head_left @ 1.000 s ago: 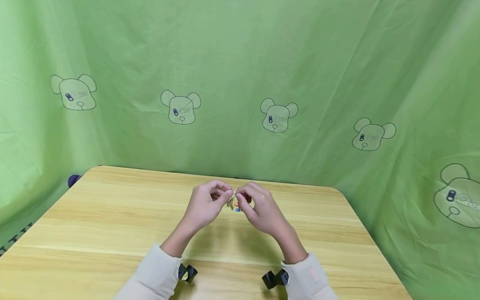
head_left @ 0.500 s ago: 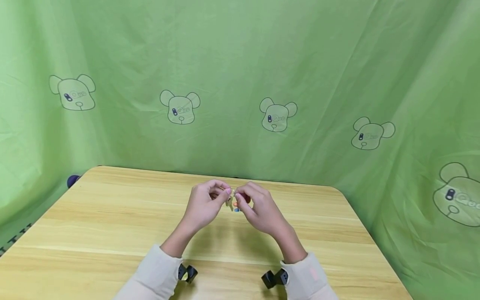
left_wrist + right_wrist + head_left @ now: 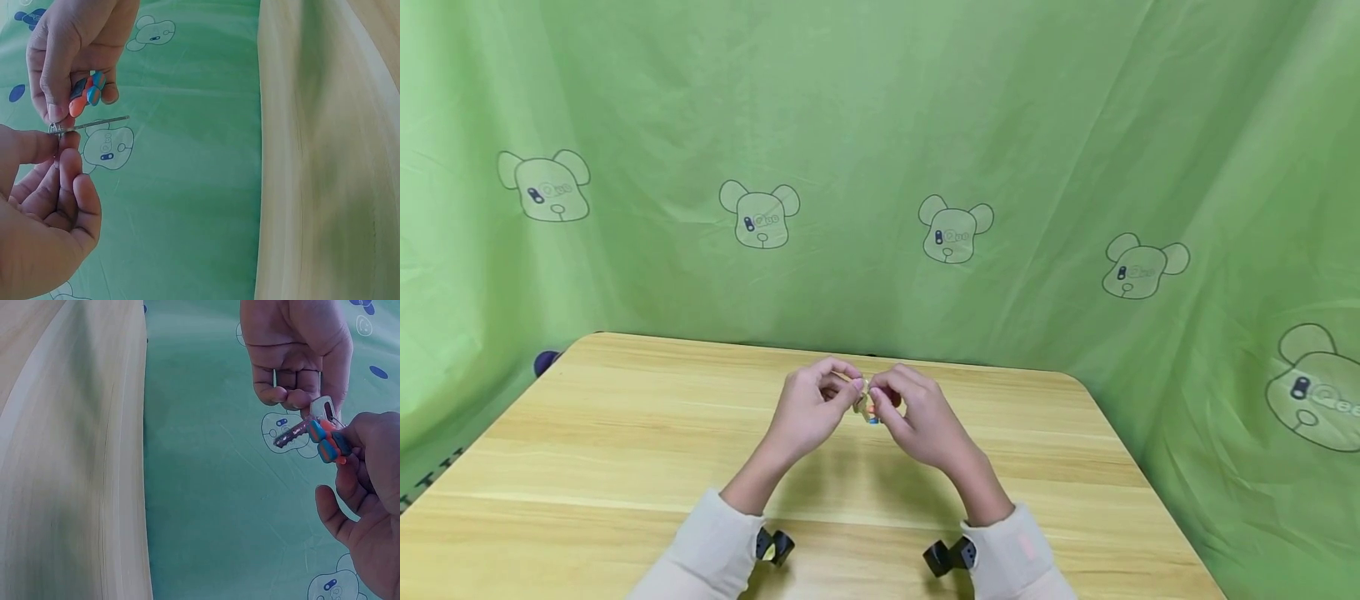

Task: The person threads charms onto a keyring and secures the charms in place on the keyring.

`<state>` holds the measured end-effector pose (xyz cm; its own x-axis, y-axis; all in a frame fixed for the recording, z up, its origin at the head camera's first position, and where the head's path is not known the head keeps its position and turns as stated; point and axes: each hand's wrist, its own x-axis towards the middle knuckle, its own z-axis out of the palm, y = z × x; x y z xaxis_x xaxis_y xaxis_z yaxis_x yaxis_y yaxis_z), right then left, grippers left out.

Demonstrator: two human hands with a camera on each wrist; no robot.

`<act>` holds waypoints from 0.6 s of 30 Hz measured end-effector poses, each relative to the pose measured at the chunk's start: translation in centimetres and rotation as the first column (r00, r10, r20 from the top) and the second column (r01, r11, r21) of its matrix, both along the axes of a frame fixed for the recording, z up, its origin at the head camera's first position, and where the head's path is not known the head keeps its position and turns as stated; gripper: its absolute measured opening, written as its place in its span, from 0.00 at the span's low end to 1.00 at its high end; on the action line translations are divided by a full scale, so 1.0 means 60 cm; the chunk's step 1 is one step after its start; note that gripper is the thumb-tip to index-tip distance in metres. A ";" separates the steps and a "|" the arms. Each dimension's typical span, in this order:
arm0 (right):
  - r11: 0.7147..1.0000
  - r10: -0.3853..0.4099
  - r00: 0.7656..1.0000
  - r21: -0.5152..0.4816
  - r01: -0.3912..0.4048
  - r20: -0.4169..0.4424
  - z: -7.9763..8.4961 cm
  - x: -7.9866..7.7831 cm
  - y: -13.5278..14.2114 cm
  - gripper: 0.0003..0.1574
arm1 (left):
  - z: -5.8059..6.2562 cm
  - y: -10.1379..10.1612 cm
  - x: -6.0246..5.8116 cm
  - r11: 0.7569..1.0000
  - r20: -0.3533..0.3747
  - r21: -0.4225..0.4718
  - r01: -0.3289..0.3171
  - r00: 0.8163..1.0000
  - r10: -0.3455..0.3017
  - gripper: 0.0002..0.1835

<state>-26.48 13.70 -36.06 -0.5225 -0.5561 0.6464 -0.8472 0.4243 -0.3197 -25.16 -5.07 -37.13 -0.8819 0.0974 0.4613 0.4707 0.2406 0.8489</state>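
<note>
Above the far middle of the table, my left hand (image 3: 811,407) and right hand (image 3: 925,415) meet fingertip to fingertip. Between them a metal key (image 3: 292,434) juts out with a toothed blade; in the left wrist view it appears edge-on. The left thumb and forefinger pinch the key by its slotted head. My right hand pinches a thin metal key ring (image 3: 55,128) that runs to the key head. From the right fingers hangs an orange and blue charm (image 3: 326,440), close by the key. Fingertips partly hide the ring, so I cannot tell how far it passes through the slot.
The wooden table (image 3: 662,475) spreads below both hands, its far edge just beyond them. A green curtain (image 3: 850,125) with printed bear heads hangs behind and at the sides. Dark wrist cameras (image 3: 938,558) sit at the sleeve cuffs.
Both hands stay almost in place. The key between them tilts a little, and its blade now overlaps the charm more in the head view.
</note>
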 end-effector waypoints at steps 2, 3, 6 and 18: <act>1.000 -0.001 1.000 -0.002 0.001 -0.007 0.000 0.000 0.000 0.05 | 0.000 0.000 0.000 1.000 -0.003 -0.015 -0.014 1.000 0.014 0.02; 1.000 -0.002 1.000 -0.004 0.002 -0.009 0.000 0.000 0.000 0.05 | 0.001 0.000 0.000 0.999 -0.006 -0.021 -0.024 1.000 0.024 0.02; 1.000 -0.007 1.000 -0.008 0.007 -0.011 0.001 0.000 -0.001 0.05 | 0.002 0.000 0.001 0.999 -0.014 -0.027 -0.046 0.999 0.045 0.02; 1.000 -0.008 1.000 -0.002 0.008 0.018 0.000 0.001 -0.002 0.05 | 0.001 -0.001 0.000 0.997 -0.033 -0.030 -0.067 0.997 0.066 0.03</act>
<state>-26.43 13.60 -36.04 -0.5387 -0.5504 0.6379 -0.8378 0.4303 -0.3362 -25.17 -5.15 -37.05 -0.8717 0.0539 0.4871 0.4795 0.2986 0.8252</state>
